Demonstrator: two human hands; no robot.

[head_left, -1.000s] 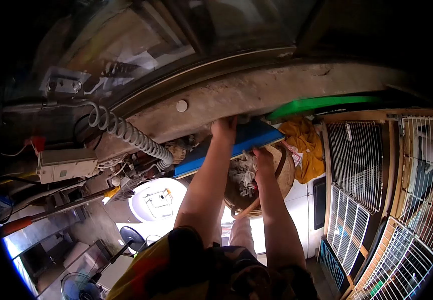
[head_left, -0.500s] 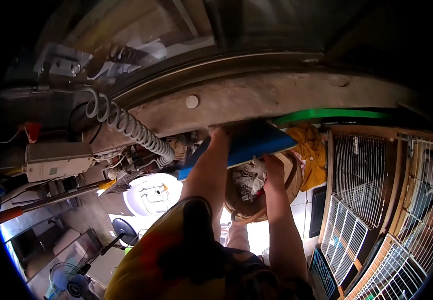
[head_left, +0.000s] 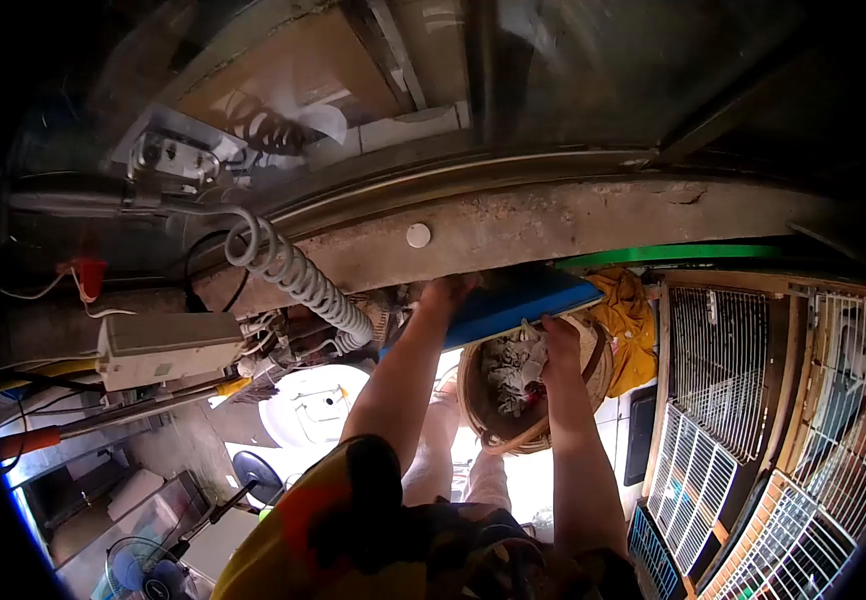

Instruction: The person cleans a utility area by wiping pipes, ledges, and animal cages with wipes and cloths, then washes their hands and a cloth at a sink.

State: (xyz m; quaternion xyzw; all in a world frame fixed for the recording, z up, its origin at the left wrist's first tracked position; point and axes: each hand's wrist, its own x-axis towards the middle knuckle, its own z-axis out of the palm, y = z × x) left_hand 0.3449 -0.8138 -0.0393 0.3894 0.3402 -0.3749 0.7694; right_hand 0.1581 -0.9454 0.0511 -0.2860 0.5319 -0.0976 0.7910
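A blue flat board (head_left: 523, 300) with a pale near edge slants below the stone ledge. My left hand (head_left: 446, 292) is closed at its far left side, with the fingertips in shadow. Beside the board's near right edge, my right hand (head_left: 561, 345) is closed, its fingers partly hidden. Against those fingers lies a heap of crumpled grey-white scraps (head_left: 515, 370), cloth or paper; whether the hand grips a piece is unclear. The scraps sit in a round woven basket (head_left: 473, 410) under the board.
A yellow-orange cloth (head_left: 628, 330) hangs right of the basket, before white wire cages (head_left: 718, 370). Above runs the stone ledge (head_left: 513, 225). At left are a coiled grey hose (head_left: 303, 275), a pale box (head_left: 168, 348), a white basin (head_left: 293, 415) and a fan (head_left: 143, 570).
The whole view has shifted, setting the scene slightly lower and to the right. Both hands stay by the blue board, and more of the basket and scraps shows beneath it.
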